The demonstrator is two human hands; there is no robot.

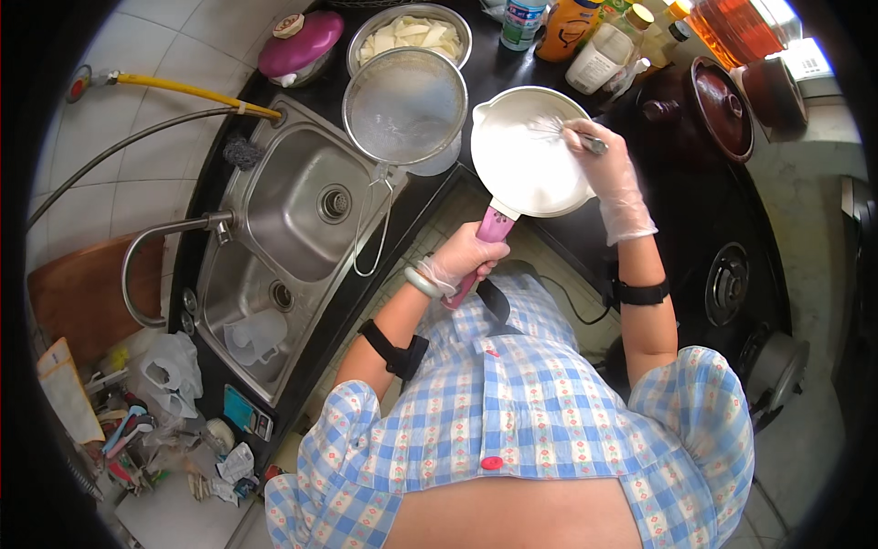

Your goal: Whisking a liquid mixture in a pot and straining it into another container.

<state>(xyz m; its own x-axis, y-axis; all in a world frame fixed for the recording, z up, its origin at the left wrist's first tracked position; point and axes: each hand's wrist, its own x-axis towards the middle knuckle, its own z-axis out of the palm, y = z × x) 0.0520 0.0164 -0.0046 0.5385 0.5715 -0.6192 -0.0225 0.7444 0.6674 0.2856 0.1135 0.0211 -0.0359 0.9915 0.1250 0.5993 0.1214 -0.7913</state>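
Note:
My left hand (466, 255), in a clear thin glove, grips the pink handle (495, 230) of a white saucepan (525, 168) with a pouring lip. My right hand (607, 165), gloved the same way, holds a metal whisk (593, 143) by its handle. The whisk's wires dip inside the pan over a white content that glare partly washes out. Left of the pan, a round fine-mesh strainer (405, 106) lies over a pale bowl or lid, its wire handle reaching past the counter edge. Behind it, a steel bowl (353, 51) holds pale flat slices (411, 36).
A double steel sink (295, 199) with a curved faucet (147, 250) is at left; a translucent plastic jug (257, 336) lies in it. Several bottles (603, 58) stand at the back right, beside a brown lidded clay pot (717, 110). A stove burner (727, 283) is at right.

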